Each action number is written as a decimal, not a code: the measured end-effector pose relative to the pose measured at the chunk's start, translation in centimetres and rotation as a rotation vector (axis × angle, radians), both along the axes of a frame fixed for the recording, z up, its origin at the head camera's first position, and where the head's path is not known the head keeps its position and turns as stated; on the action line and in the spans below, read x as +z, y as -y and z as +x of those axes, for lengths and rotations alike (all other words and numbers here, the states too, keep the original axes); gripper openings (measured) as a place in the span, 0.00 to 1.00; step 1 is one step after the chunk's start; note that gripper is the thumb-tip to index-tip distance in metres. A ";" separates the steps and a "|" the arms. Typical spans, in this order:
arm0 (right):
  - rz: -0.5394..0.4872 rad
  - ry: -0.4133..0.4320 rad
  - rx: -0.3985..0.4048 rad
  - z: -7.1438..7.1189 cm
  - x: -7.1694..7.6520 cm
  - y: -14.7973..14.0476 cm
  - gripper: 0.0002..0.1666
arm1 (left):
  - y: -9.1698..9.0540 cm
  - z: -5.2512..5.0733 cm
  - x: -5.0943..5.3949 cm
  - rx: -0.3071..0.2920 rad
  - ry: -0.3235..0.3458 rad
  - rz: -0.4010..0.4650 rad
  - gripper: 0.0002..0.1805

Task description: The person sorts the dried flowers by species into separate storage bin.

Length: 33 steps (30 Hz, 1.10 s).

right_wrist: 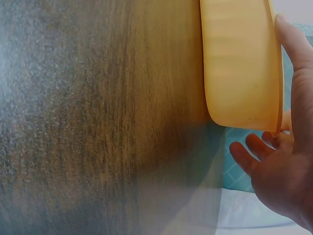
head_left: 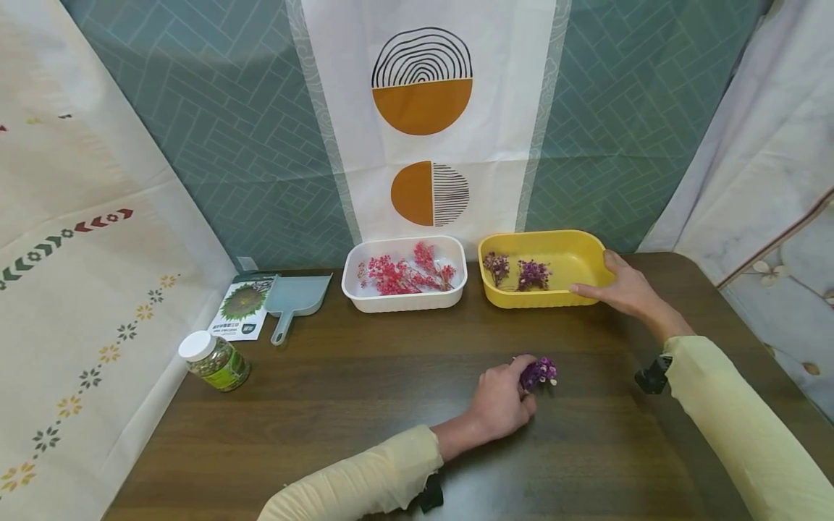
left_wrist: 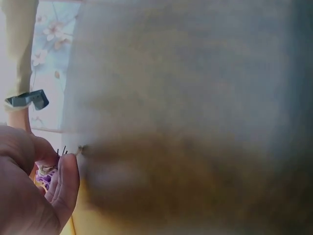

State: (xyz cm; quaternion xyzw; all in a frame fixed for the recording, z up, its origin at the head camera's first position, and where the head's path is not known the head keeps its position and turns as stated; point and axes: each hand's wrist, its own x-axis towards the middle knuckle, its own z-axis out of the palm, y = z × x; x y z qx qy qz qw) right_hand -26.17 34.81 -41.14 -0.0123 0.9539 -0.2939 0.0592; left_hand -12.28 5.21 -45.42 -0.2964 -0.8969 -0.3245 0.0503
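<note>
My left hand (head_left: pixel 502 402) pinches a small bunch of purple dried flowers (head_left: pixel 539 373) just above the brown table. The left wrist view shows the thin stems between the fingertips, with the purple heads (left_wrist: pixel 45 177) partly behind the hand. My right hand (head_left: pixel 627 288) holds the right end of a yellow tray (head_left: pixel 576 264), its thumb at the front rim and fingers at the far right corner. Inside that tray lie purple flower sprigs (head_left: pixel 534 274), towards the left. Pink-red dried flowers (head_left: pixel 394 277) lie in a white tray (head_left: pixel 405 304) beside it.
At the table's left stands a jar with a white lid (head_left: pixel 216 360). Behind it are a seed packet with a sunflower picture (head_left: pixel 243 302) and a grey-blue dustpan (head_left: pixel 296 295). A patterned cloth (head_left: pixel 423 152) hangs behind the trays, and the brown table (head_left: pixel 365 383) spreads before them.
</note>
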 end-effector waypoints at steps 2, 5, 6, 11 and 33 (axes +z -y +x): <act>-0.003 0.001 -0.002 0.1 0.0 0.0 0.75 | 0.1 -0.4 0.3 -0.006 0.013 0.021 0.29; -0.010 0.004 -0.008 0.2 0.1 0.1 0.75 | 0.2 -1.1 1.1 -0.006 0.013 0.034 0.29; -0.012 0.004 -0.010 0.2 0.1 0.1 0.75 | 0.2 -1.3 1.5 -0.004 0.016 0.037 0.29; -0.019 0.001 -0.012 0.2 0.0 0.2 0.75 | 0.2 -3.0 3.1 0.001 0.061 0.034 0.30; -0.025 0.003 -0.039 0.2 0.1 0.4 0.76 | -3.5 -10.5 8.1 0.128 0.009 -0.064 0.32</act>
